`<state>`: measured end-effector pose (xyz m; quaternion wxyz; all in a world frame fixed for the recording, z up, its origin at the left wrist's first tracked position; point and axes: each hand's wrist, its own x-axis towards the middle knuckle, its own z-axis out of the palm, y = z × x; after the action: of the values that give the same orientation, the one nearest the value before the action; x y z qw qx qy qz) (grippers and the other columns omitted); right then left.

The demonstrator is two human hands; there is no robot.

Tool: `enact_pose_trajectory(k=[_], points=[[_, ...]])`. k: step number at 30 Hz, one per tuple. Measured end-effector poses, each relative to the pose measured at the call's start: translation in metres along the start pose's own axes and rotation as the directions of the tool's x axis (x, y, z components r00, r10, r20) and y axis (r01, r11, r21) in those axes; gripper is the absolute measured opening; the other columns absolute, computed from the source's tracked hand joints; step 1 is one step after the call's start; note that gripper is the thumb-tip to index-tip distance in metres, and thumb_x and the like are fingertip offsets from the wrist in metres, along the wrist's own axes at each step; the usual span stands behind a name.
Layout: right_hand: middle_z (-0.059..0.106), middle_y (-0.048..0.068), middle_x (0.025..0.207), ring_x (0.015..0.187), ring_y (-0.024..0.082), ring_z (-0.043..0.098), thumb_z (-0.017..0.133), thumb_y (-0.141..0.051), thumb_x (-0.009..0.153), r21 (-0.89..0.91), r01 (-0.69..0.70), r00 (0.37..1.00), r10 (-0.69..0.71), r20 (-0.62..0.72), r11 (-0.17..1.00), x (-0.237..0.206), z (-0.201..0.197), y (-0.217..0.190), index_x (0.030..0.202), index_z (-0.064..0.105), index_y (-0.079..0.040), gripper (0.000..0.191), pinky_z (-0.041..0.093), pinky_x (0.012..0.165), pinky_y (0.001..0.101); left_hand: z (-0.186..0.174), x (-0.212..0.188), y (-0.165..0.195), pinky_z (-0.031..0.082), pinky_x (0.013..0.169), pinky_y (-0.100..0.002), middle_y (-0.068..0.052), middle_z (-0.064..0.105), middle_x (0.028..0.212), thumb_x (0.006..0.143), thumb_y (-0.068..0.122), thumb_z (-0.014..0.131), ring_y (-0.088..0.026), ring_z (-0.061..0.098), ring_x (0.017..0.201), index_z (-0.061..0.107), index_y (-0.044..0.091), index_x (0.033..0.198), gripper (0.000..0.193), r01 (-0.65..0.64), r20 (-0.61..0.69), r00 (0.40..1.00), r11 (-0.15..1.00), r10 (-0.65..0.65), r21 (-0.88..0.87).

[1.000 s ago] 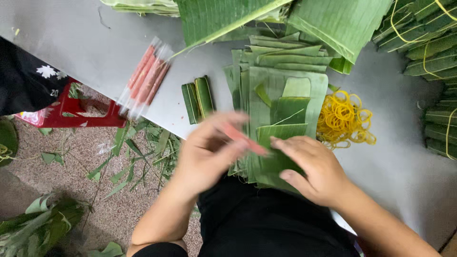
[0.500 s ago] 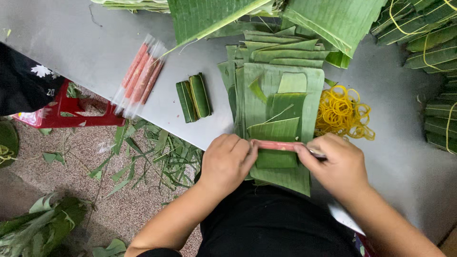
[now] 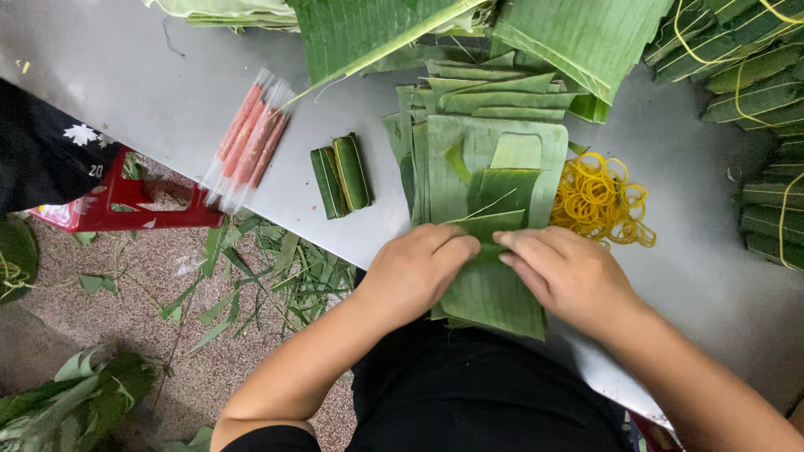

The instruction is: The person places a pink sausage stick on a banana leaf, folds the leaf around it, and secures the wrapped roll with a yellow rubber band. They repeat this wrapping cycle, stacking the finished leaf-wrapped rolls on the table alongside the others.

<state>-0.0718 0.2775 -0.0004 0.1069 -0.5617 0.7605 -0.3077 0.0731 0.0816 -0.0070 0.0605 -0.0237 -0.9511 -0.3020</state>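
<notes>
My left hand (image 3: 414,272) and my right hand (image 3: 569,272) press side by side on a stack of cut banana leaf pieces (image 3: 490,180) at the near edge of the grey table (image 3: 151,75). Both sets of fingers curl over a small fold of leaf (image 3: 488,234) between them. The pink sausage stick that lay there is hidden under the leaf and my fingers. Two finished leaf-wrapped rolls (image 3: 342,176) lie left of the stack. A bunch of pink sausage sticks in clear wrap (image 3: 249,138) lies further left.
A heap of yellow rubber bands (image 3: 601,197) sits right of the stack. Tied leaf bundles (image 3: 758,100) are piled at the right edge, large banana leaves (image 3: 394,29) at the back. A red stool (image 3: 117,205) and leaf scraps (image 3: 276,264) are on the floor to the left.
A second ago my left hand brought a pink sausage stick onto the leaf. Both hands then laid it flat, and now they have drawn together and folded leaf over it.
</notes>
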Motion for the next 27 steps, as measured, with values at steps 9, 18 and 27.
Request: enact_pose_trajectory(k=[9,18,27], points=[[0.073,0.007,0.100,0.089,0.028,0.067,0.079,-0.024,0.083,-0.073,-0.045,0.998,0.048,0.044,0.996,0.006,-0.003,0.004,0.109,0.074,-0.009,0.031,0.056,0.073,0.0387,-0.006,0.015,-0.016,0.052,0.087,-0.039,-0.002,0.067,0.102,0.090,0.029,0.079,-0.024,0.064,0.097,0.070,0.012,0.108,0.027,-0.024,0.025,0.999,0.997,0.026,-0.079],[0.073,0.010,0.119,0.106,0.030,0.069,0.074,-0.016,0.086,-0.266,0.063,0.998,-0.065,0.003,0.962,0.010,0.001,0.012,0.117,0.072,-0.005,0.033,0.058,0.087,0.0388,-0.012,0.013,0.017,0.048,0.077,-0.039,-0.005,0.064,0.095,0.078,0.030,0.073,-0.024,0.060,0.091,0.070,0.010,0.101,0.031,-0.331,0.105,0.941,0.939,0.321,0.093],[0.071,0.013,0.120,0.105,0.034,0.067,0.078,-0.025,0.078,0.035,0.080,0.978,-0.085,0.193,0.996,-0.011,-0.015,0.002,0.116,0.070,-0.004,0.044,0.055,0.086,0.0409,-0.015,-0.004,0.031,0.054,0.074,-0.037,-0.009,0.073,0.107,0.083,0.021,0.064,-0.024,0.067,0.095,0.066,0.008,0.097,0.020,-0.408,-0.007,0.903,0.861,0.431,0.304]])
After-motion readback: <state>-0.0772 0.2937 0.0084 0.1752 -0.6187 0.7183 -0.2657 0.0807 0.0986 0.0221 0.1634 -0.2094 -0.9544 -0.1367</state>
